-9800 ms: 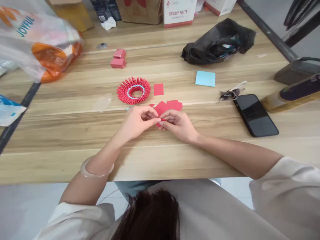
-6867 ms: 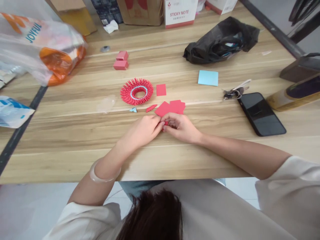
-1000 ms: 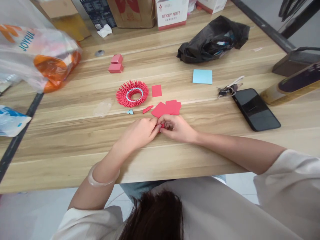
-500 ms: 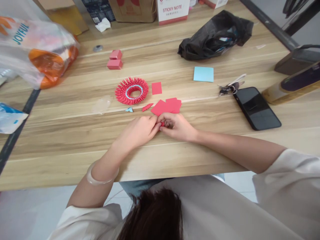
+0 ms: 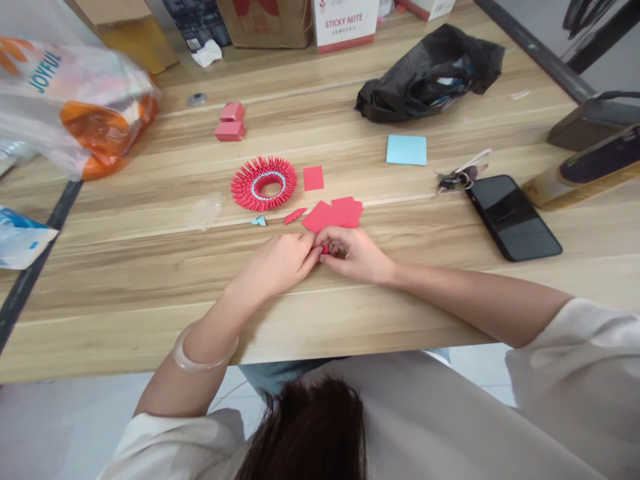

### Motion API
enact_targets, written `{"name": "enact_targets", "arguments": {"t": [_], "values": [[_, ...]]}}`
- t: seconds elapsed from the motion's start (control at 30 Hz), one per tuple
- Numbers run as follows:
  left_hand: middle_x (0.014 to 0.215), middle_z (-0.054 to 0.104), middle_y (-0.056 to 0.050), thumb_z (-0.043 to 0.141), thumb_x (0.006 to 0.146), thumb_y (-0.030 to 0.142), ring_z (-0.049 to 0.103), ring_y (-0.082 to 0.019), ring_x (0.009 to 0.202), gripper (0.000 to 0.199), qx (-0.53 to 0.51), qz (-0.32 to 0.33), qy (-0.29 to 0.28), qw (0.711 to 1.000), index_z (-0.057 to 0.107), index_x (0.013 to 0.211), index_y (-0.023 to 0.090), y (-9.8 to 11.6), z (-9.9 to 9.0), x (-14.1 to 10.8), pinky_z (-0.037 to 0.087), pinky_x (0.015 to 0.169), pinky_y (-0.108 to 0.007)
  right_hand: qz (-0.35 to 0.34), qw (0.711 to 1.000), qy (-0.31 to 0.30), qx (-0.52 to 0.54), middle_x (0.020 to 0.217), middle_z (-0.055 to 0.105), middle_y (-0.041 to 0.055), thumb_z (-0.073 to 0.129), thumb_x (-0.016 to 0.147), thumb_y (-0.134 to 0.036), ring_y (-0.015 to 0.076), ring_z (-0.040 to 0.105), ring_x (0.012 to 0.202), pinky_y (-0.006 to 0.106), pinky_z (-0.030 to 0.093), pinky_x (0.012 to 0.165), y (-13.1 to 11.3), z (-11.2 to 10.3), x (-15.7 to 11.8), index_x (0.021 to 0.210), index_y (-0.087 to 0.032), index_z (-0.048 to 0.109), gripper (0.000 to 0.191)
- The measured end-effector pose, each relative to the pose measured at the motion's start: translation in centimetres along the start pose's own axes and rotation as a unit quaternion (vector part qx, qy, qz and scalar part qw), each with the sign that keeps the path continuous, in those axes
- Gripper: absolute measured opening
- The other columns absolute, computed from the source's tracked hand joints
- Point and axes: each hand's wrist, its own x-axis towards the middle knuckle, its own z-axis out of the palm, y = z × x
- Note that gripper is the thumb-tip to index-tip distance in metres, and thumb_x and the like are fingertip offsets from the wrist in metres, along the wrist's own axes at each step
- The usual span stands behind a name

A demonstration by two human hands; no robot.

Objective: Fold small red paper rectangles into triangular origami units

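My left hand [image 5: 283,261] and my right hand [image 5: 356,255] meet at the fingertips over the wooden table. Between them they pinch a small piece of red paper [image 5: 325,250], mostly covered by the fingers. Just beyond the hands lie several loose red paper sheets [image 5: 334,214], with one red square [image 5: 313,178] set apart. A ring of folded red paper pieces [image 5: 244,184] with a light blue inner band sits farther left. In front of it are a small blue folded piece [image 5: 259,221] and a red folded strip [image 5: 295,215].
At the right lie a phone [image 5: 517,217], keys [image 5: 457,179] and a blue paper pad [image 5: 407,150]. Behind them is a black plastic bag [image 5: 430,73]. Two red blocks [image 5: 231,131] and a JOYFUL plastic bag [image 5: 95,113] are on the left; a sticky note box [image 5: 345,23] stands at the back.
Both hands keep nearly the same pinch on the red paper. The whole view has shifted very slightly; nothing on the table has visibly moved.
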Motion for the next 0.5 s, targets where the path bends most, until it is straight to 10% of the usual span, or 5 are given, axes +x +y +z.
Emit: {"name": "enact_targets", "arguments": {"t": [0.5], "values": [[0.085, 0.063, -0.010, 0.032, 0.094, 0.030, 0.061, -0.022, 0.073, 0.028, 0.004, 0.005, -0.001, 1.000, 0.055, 0.090, 0.015, -0.11, 0.15, 0.05, 0.045, 0.062, -0.033, 0.002, 1.000, -0.002, 0.013, 0.070, 0.057, -0.0008, 0.051, 0.072, -0.010, 0.0086, 0.054, 0.061, 0.020, 0.045, 0.058, -0.22, 0.00, 0.02, 0.081, -0.016, 0.054, 0.011]]}}
